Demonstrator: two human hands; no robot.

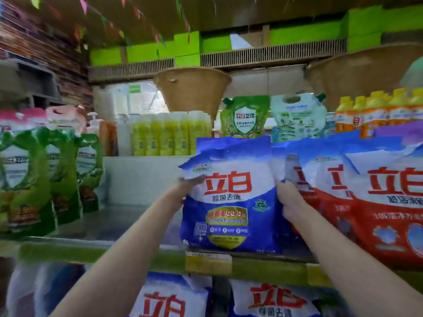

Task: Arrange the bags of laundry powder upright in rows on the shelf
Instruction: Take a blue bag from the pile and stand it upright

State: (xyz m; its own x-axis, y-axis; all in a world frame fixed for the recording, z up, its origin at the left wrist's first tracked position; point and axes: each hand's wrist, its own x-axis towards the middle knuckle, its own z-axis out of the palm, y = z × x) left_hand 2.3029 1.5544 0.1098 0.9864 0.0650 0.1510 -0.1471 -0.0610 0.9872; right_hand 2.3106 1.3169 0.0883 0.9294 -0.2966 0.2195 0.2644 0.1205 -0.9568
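The blue-and-white plastic bag of laundry powder [231,197] stands upright at the metal shelf's [103,225] front edge, beside red-and-white bags [377,202]. The left hand [183,191] and right hand [289,202] grip its sides. Released unsupported, the soft bag could slump leftward into the gap.

Upright blue-and-white bag [231,197] on shelf [137,255]

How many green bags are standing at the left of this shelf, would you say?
3: front bag at the left edge, second behind it, third deepest. More may be hidden.
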